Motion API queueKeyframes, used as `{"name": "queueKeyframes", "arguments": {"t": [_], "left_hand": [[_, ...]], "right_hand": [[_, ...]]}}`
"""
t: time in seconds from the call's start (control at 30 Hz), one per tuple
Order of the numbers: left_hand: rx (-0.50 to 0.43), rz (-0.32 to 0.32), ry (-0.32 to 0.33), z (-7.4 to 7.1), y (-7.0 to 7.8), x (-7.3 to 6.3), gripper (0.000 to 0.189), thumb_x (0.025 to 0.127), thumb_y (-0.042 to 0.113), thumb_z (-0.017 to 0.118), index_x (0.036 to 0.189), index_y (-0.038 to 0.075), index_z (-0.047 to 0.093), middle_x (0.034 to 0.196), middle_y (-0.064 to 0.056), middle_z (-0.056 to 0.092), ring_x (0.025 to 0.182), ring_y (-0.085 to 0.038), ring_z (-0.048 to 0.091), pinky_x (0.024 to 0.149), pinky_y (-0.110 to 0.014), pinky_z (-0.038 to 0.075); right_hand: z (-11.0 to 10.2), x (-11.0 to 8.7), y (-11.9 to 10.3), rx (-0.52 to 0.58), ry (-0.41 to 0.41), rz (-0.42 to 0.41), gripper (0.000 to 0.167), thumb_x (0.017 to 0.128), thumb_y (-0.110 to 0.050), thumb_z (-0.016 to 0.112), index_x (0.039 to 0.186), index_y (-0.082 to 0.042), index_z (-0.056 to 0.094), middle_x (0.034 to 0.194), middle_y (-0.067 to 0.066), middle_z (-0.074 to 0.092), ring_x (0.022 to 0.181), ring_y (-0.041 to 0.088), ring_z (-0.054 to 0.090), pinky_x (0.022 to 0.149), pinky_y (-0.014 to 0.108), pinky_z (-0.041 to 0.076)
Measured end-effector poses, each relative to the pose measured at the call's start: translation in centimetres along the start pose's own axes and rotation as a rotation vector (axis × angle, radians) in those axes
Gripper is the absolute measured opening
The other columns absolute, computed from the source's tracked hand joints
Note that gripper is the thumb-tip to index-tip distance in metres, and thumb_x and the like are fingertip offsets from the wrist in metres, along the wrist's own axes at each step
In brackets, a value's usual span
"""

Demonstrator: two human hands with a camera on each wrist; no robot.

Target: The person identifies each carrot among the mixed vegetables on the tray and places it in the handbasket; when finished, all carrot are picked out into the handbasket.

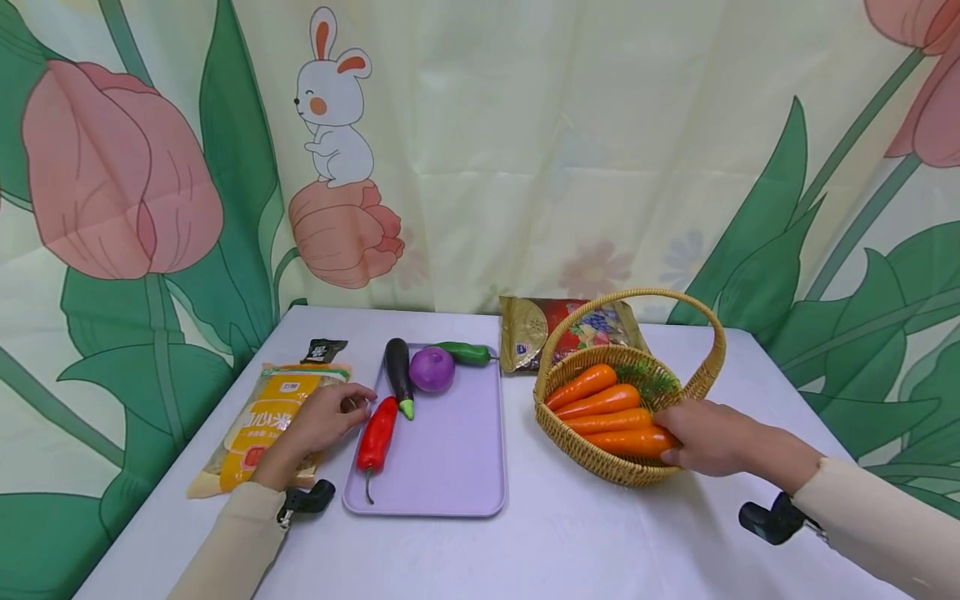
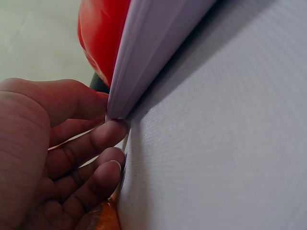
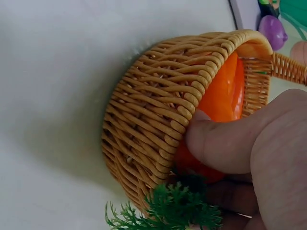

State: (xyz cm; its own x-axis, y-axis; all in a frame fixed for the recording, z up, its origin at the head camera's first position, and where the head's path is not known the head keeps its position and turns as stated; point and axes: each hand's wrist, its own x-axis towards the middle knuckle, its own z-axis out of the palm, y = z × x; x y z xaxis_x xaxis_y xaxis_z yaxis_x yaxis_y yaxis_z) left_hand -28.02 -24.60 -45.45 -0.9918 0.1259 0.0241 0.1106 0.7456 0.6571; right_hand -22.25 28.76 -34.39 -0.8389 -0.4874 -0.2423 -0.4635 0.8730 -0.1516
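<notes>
My left hand [image 1: 327, 419] is at the left rim of a lilac tray [image 1: 450, 467]; in the left wrist view its thumb and finger pinch the tray's edge [image 2: 139, 62]. On the tray lie a red chili pepper [image 1: 377, 437] beside that hand, an eggplant [image 1: 399, 371], a purple onion [image 1: 432, 369] and a green pepper [image 1: 467, 353]. My right hand [image 1: 705, 436] reaches over the right rim of a wicker basket [image 1: 600, 460], gripping the leafy end of a carrot [image 1: 626, 442]. Several other carrots [image 1: 600, 400] lie next to it inside, with green tops [image 3: 172, 206] showing.
A yellow food bag [image 1: 258, 425] lies left of the tray, partly behind my left hand, with a small black packet [image 1: 324, 350] beyond it. A gold and red bag [image 1: 517, 333] lies behind the basket, whose tall handle [image 1: 645, 293] arches above it. A printed curtain [image 1: 480, 167] hangs behind the table.
</notes>
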Motion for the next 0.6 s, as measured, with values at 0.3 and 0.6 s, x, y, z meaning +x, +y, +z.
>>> {"name": "queueKeyframes", "arguments": {"t": [0.3, 0.6], "left_hand": [[0.001, -0.004, 0.002, 0.0, 0.1, 0.0, 0.027, 0.093, 0.010, 0.069, 0.119, 0.015, 0.073, 0.093, -0.001, 0.065, 0.088, -0.020, 0.056, 0.077, -0.032, 0.050], [-0.012, -0.021, 0.008, 0.0, 0.3, 0.0, 0.027, 0.093, 0.010, 0.069, 0.119, 0.014, 0.073, 0.093, -0.002, 0.065, 0.089, -0.021, 0.056, 0.077, -0.031, 0.052]], "right_hand": [[0.6, 0.9, -0.8, -0.054, -0.082, 0.035, 0.006, 0.090, -0.020, 0.074, 0.090, -0.017, 0.069, 0.071, -0.006, 0.052, 0.065, 0.015, 0.048, 0.059, 0.030, 0.045], [0.7, 1.5, -1.3, -0.225, -0.031, 0.006, 0.014, 0.083, -0.015, 0.080, 0.082, -0.017, 0.067, 0.068, -0.004, 0.051, 0.061, 0.017, 0.046, 0.056, 0.029, 0.045]]}}
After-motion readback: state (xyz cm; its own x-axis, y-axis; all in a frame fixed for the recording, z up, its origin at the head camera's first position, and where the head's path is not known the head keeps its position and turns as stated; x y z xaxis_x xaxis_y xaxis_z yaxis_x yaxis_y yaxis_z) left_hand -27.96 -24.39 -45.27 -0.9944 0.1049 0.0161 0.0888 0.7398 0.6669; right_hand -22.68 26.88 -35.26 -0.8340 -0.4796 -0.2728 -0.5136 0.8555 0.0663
